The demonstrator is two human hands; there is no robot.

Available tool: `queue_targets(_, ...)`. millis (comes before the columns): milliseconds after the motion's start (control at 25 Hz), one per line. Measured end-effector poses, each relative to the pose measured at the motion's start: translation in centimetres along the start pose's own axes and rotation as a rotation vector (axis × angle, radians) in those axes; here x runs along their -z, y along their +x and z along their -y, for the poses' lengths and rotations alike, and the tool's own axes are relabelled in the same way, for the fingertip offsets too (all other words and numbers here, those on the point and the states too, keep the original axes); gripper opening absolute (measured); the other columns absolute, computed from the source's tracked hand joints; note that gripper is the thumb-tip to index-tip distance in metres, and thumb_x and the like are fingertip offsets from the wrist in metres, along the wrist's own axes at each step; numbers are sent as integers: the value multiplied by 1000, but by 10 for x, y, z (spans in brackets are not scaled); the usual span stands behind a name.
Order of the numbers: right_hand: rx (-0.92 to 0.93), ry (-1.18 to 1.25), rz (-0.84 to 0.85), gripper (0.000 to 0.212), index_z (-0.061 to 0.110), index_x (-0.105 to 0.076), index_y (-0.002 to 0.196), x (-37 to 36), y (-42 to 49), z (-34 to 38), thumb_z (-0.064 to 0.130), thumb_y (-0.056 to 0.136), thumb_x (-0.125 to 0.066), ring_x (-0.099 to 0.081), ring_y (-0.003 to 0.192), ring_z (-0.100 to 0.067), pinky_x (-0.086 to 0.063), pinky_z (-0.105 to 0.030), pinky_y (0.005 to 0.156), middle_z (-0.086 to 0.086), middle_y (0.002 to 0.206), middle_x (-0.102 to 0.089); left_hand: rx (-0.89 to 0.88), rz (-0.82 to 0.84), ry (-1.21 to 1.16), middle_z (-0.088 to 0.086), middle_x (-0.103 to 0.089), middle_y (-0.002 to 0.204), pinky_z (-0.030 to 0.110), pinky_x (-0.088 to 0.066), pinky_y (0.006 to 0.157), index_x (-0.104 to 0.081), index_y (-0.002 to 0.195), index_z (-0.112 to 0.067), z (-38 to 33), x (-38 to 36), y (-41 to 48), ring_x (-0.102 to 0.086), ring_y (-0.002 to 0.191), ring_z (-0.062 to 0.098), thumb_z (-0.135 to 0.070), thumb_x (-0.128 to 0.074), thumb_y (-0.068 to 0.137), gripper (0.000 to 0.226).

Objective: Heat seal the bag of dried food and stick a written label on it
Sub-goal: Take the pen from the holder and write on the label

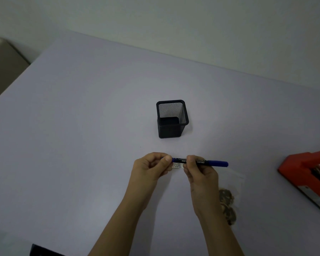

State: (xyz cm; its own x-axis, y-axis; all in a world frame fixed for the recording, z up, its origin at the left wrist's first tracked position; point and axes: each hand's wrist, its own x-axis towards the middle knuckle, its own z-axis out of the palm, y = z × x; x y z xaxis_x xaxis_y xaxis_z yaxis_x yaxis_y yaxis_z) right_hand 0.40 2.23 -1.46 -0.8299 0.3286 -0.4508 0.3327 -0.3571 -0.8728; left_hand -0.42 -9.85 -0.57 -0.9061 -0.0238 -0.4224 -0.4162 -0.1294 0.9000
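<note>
A blue marker pen (209, 162) lies level between my two hands, above the table. My right hand (199, 172) grips its barrel near the middle. My left hand (151, 167) pinches the pen's left end, where the cap sits. A small white label (177, 165) with handwriting is just under the pen between my fingertips; who holds it I cannot tell. The clear bag of dried food (228, 204) lies flat on the table to the right of my right forearm, partly hidden by it.
A black mesh pen holder (172, 120) stands empty beyond my hands. The red heat sealer (307, 174) sits at the right edge. A dark object (42, 251) shows at the bottom left. The table (81, 126) is pale lilac.
</note>
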Motion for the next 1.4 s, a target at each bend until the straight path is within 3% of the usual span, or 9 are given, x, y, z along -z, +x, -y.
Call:
queue_targets(440, -5, 50, 132, 19, 18, -60, 99, -7, 11, 11, 27, 83, -54, -67, 75, -3, -52, -13, 66, 6, 90, -64, -56, -108, -28, -7, -72, 68, 10, -50, 62, -69, 86, -20, 0, -9, 2, -66, 65, 2, -16, -58, 87, 12)
queue_targets(520, 12, 170, 39, 14, 17, -58, 95, -9, 23, 29, 25, 91, -47, -65, 65, -3, -53, -12, 61, 0, 87, -62, -135, -100, 56, -8, -73, 83, 13, -52, 68, -66, 101, -27, -6, -6, 8, -67, 77, 3, -28, -60, 84, 18)
queue_targets(600, 111, 177, 3, 11, 13, -55, 98, -9, 40, 53, 19, 94, -46, -64, 66, -3, -53, -12, 65, -3, 87, -64, -226, -115, 190, -13, -63, 115, 15, -50, 81, -47, 128, -32, -12, 6, 23, -62, 97, 1, -39, -65, 75, 56)
queue_targets(800, 630, -446, 148, 11, 23, -46, 94, -32, 79, 94, 17, 92, -54, -67, 73, -2, -54, -18, 73, 6, 84, -68, -304, 12, 684, -3, -16, 155, 29, -27, 110, -3, 149, -24, -31, 26, 88, -25, 136, 10, -35, -79, 70, 110)
queue_targets(880, 677, -780, 322, 8, 18, -46, 94, -49, 88, 92, 20, 91, -54, -64, 66, -1, -53, -15, 63, 4, 76, -65, -346, 103, 819, 1, -19, 154, 23, -22, 108, -3, 149, -22, -35, 21, 103, -23, 139, 14, -33, -78, 72, 108)
queue_targets(960, 617, -1004, 452, 15, 12, -46, 98, -61, 95, 83, 26, 94, -47, -65, 67, -12, -56, -30, 64, -5, 78, -66, -387, 130, 858, 1, -30, 149, 17, -25, 99, -10, 148, -20, -35, 17, 110, -33, 133, 15, -29, -75, 76, 97)
queue_targets(1080, 505, -1059, 491, 30, 8, -49, 99, -65, 105, 72, 34, 98, -34, -64, 80, -23, -55, -39, 73, -11, 91, -65, -409, 122, 845, 1, -38, 144, 17, -31, 94, -17, 148, -19, -33, 17, 114, -44, 124, 14, -27, -73, 78, 90)
queue_targets(1200, 672, -1156, 405, 30, 2, -55, 101, -66, 112, 65, 27, 97, -40, -55, 83, -17, -44, -25, 72, -7, 99, -53, -420, 126, 824, 1, -39, 143, 20, -34, 94, -20, 146, -19, -33, 19, 117, -47, 122, 14, -28, -76, 75, 90)
queue_targets(1400, 805, -1086, 247, 31, 14, -53, 123, -65, 118, 60, 23, 93, -51, -60, 96, -21, -50, -29, 80, -8, 110, -64, -419, 108, 860, 0, -40, 143, 23, -36, 94, -21, 145, -22, -30, 19, 123, -48, 121, 16, -31, -77, 73, 91)
